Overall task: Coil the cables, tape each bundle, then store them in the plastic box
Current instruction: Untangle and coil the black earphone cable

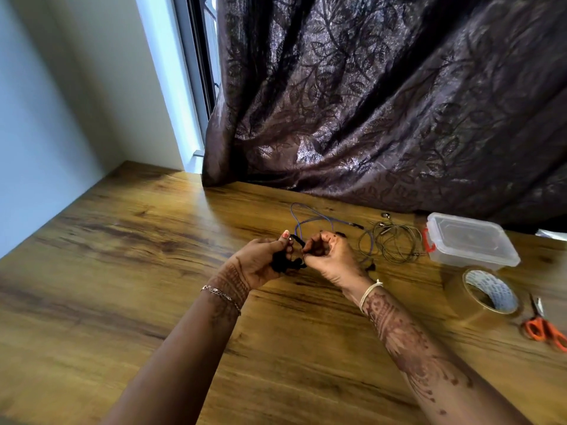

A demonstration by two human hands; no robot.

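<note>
A black cable (283, 261) is bunched between both hands just above the wooden table (122, 240). My left hand (264, 262) grips the bundle, and my right hand (328, 256) pinches its other end close beside it. Behind the hands a blue cable (310, 220) lies loose on the table. To its right rests a thin olive cable (391, 243) in loose loops. The clear plastic box (469, 240), lid on with a red clasp, stands at the right. A roll of brown tape (487, 294) lies in front of the box.
Orange-handled scissors (544, 328) lie at the right edge near the tape. A dark patterned curtain (383, 102) hangs down to the table's back edge. A wall and window frame close off the left and back left.
</note>
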